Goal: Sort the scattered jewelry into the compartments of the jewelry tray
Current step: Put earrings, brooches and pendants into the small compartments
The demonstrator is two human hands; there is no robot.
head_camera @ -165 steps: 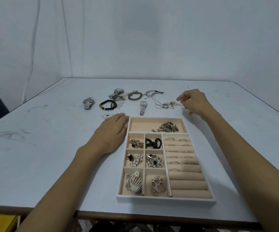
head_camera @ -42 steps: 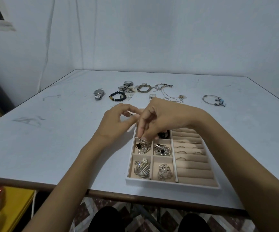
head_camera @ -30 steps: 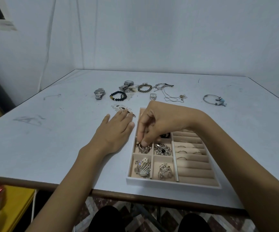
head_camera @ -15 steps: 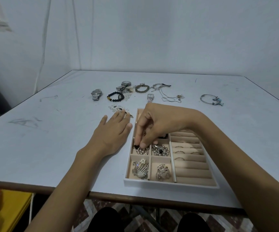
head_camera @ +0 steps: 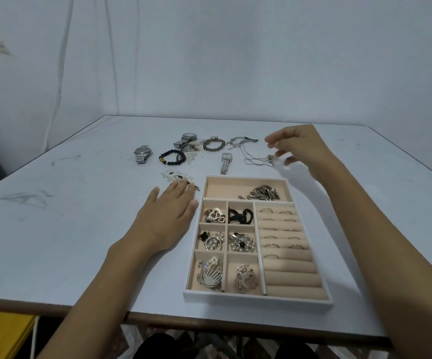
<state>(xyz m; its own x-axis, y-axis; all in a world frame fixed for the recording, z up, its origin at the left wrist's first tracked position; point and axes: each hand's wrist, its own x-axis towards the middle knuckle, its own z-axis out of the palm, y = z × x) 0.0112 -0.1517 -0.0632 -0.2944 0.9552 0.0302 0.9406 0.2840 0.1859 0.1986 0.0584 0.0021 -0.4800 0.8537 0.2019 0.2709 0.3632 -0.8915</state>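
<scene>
The beige jewelry tray (head_camera: 259, 299) lies near the table's front edge, its small compartments holding brooches and its right rows holding rings. My left hand (head_camera: 167, 216) rests flat on the table just left of the tray, fingertips by some small clear earrings (head_camera: 173, 176). My right hand (head_camera: 297, 149) hovers empty, fingers loosely spread, beyond the tray's far right corner and just right of a thin silver necklace (head_camera: 257, 158). Scattered behind the tray are a black bead bracelet (head_camera: 172, 156), a silver watch (head_camera: 225, 161), a second watch (head_camera: 141, 153) and a grey bead bracelet (head_camera: 213, 144).
A third watch (head_camera: 185, 141) and a chain bracelet (head_camera: 240, 140) lie at the back of the cluster. The white table (head_camera: 54, 216) ends in front just below the tray. A yellow surface (head_camera: 2, 332) shows under the table at lower left.
My right hand has left the brooch compartments and swung up and right to hover beside the necklace. My left hand stays flat beside the tray.
</scene>
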